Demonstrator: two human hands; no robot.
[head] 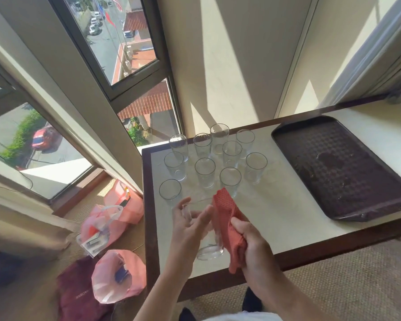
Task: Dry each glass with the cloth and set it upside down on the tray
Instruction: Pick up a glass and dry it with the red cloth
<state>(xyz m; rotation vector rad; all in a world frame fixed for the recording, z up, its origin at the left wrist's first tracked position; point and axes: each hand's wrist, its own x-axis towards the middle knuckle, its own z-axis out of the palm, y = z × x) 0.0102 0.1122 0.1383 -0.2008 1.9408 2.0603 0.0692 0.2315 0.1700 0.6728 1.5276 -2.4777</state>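
I see one glass (206, 230) held over the table's (287, 218) near edge, my left hand (190, 225) loosely curled around it, my right hand (248, 237) fisted on one red cloth (227, 216). Ten glasses (205, 172) stand upright beyond; one tray (338, 167) lies right.

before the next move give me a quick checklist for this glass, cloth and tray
1. Glass held: ok. The left hand cradles the held glass above the table.
2. Cloth in hand: ok. The right hand grips the red cloth against the glass.
3. Glass dry: cannot tell; clear glass in strong sunlight.
4. Landing spot: ok. The tray holds no glasses.
5. Tray surface dry: not ok. Wet-looking patches show near its middle.
6. Path to the tray: ok. The waiting glasses, ten of them standing upright, sit at the table's left end, away from the tray.
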